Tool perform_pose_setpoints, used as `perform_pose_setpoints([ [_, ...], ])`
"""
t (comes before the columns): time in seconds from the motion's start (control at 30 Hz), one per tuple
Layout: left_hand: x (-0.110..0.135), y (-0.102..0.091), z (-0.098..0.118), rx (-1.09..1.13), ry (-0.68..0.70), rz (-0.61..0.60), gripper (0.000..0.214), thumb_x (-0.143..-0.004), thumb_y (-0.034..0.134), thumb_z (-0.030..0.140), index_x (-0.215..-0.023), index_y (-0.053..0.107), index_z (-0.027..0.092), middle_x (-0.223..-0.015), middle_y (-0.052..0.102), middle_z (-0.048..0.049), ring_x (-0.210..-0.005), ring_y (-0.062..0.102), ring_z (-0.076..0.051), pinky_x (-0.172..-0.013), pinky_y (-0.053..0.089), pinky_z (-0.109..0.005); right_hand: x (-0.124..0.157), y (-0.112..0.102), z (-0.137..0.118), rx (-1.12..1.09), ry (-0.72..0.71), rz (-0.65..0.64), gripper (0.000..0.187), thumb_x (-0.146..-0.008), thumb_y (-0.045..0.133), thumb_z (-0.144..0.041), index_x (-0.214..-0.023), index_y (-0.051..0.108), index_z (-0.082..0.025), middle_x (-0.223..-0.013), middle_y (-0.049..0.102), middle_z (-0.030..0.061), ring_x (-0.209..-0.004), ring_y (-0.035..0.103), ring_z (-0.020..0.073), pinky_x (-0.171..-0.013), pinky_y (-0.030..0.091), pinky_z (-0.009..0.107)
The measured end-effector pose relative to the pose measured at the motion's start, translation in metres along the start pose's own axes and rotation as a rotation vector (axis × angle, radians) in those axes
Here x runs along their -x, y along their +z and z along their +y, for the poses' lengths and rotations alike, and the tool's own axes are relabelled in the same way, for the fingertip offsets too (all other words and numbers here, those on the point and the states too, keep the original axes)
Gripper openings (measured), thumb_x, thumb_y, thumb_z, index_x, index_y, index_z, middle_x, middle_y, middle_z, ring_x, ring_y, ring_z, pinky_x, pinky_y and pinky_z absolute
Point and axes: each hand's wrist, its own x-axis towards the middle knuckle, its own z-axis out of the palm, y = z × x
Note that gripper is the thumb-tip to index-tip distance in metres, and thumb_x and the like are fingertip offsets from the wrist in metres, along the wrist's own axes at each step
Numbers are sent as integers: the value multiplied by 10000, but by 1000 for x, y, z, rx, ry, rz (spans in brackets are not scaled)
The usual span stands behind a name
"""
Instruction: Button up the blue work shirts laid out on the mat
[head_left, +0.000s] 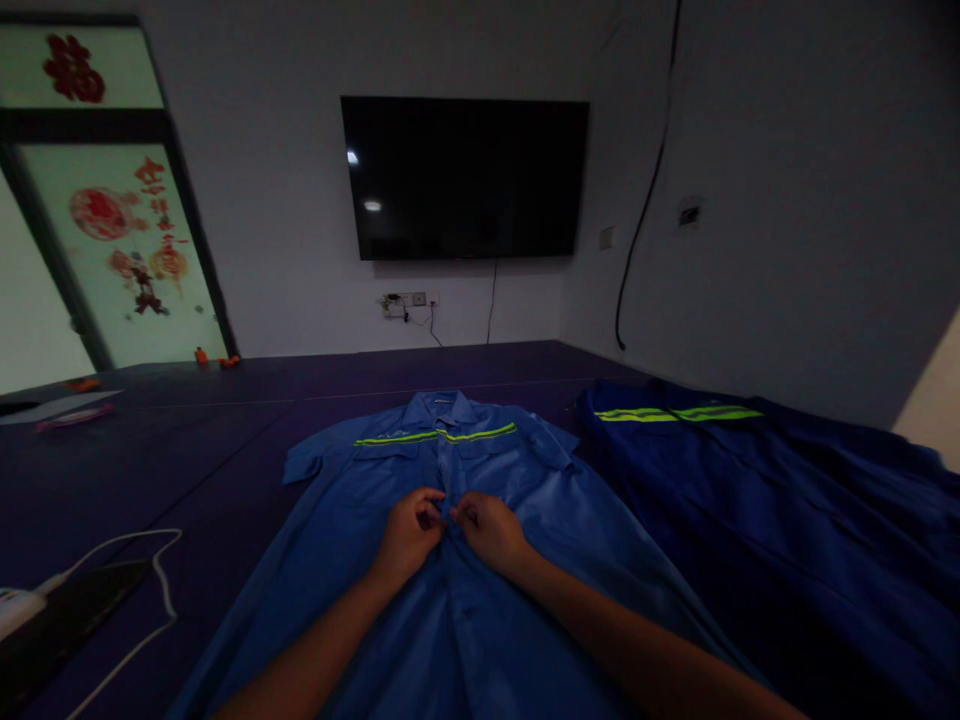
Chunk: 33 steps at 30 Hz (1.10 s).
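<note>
A blue short-sleeved work shirt lies spread face up in front of me, its collar at the far end and a yellow-green reflective stripe across the chest. Over its front button placket, below the chest pockets, my left hand and my right hand come close together. Fingers and thumb of each hand are pinched at the placket edge, left hand on the left side, right hand on the right. Both seem to grip the shirt's fabric there; any button between the fingertips is too small and dark to make out.
A darker blue garment with reflective stripes lies to the right. At the left are a white cable and a dark flat object on the dark purple table. A television hangs on the far wall.
</note>
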Motion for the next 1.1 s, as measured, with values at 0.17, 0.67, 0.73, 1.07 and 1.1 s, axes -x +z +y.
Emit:
perform_pose_setpoints([
  [0.17,1,1,0,-12,-2,26,331,-577,544,112,-901,606,134,-562,550,38,-546,526,-102,-550,396,-198,-2,1,2,-38,-6,-24,179,-816,479,-283,-848,628,-188,-774,676,17,-704,607,130,-580,365,202],
  [0.67,3,2,4,-121,6,17,275,-599,536,106,-864,598,142,-612,570,23,-583,546,-114,-581,408,-211,-1,-3,0,-73,-12,-4,196,-811,470,-294,-810,634,-186,-728,665,14,-659,594,125,-560,356,200],
  [0.73,3,2,3,-117,8,14,232,-617,552,144,-844,601,138,-628,577,12,-596,552,-121,-588,412,-219,-1,-2,1,-89,-9,7,190,-806,469,-280,-802,632,-182,-693,656,11,-624,584,121,-536,348,198],
  [1.07,5,-3,14,-169,-85,-45,256,-592,649,368,-663,560,139,-550,530,24,-528,488,-104,-509,354,-206,-4,-22,4,-154,-68,20,136,-730,515,-178,-787,634,-143,-608,617,5,-546,545,106,-485,342,177],
  [1.1,7,-4,17,-179,-130,-80,285,-598,637,407,-627,543,139,-522,520,27,-497,470,-97,-485,335,-203,-2,-28,2,-132,-69,15,127,-729,539,-224,-745,634,-140,-583,606,3,-526,532,104,-465,324,179],
])
